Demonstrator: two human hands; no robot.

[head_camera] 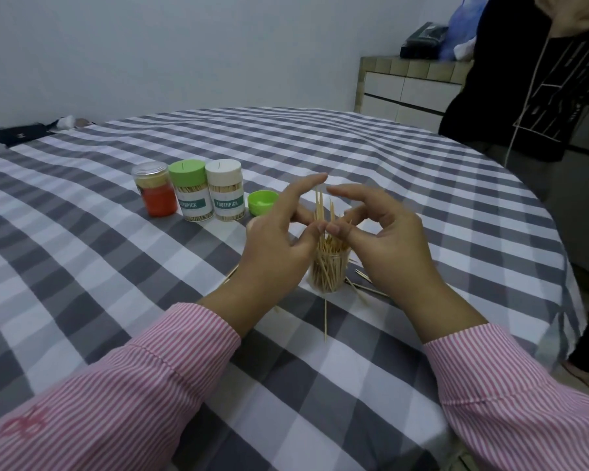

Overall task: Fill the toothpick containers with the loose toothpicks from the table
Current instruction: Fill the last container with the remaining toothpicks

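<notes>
While both hands work above the open jar:
Left hand [279, 232]: grip pinching toothpicks [320, 207].
Right hand [388, 239]: grip pinching same toothpicks.
Jar [329, 273]: upright, part-filled.
Bench [116, 266]: strays [325, 317], green cap [262, 202].

The rim of the clear container [329, 271] is hidden behind the left hand [275, 243] and the right hand [386, 243], so its mouth cannot be made out; whether the thumbs pinch the upright toothpicks [320, 207] or only touch them cannot be told. Loose toothpicks [364, 283] run under the right wrist; a standing person [538, 90] is cut off by the top edge.
</notes>
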